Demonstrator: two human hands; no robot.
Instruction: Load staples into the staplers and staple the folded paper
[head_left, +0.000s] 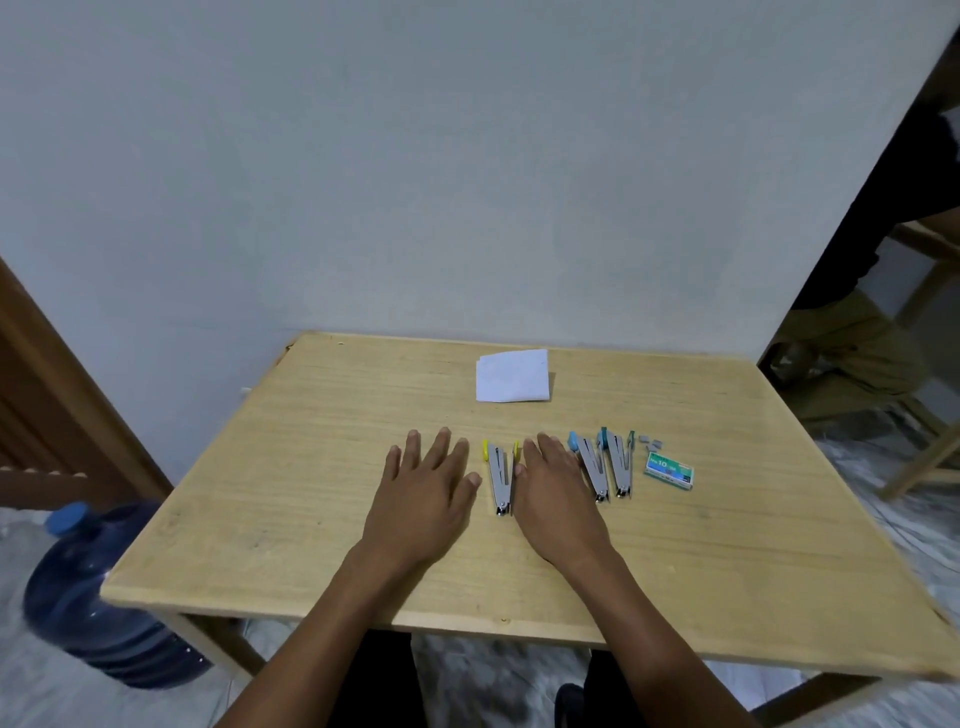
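1. Closest in, both arms reach over the front edge of the wooden table (311, 566). The left hand (423, 493) lies palm down with fingers spread, gripping nothing.
2. The right hand (558, 493) is flat too, fingers loosely apart and empty. Its thumb side sits right up against the yellow stapler (501, 475).
3. That yellow stapler lies between the two hands, swung wide open in a V shape.
4. Just right of the right hand are a blue stapler (589, 465) and a teal stapler (618, 465), side by side, both opened up as well.
5. Right of those sits the green staple box (669, 470), with a few loose staple strips (652, 442) just behind it.
6. Farther back, near the wall edge of the table, the folded paper (512, 375) lies flat, well apart from everything else.
7. On the floor to the left there's a big blue water jug (98, 597).
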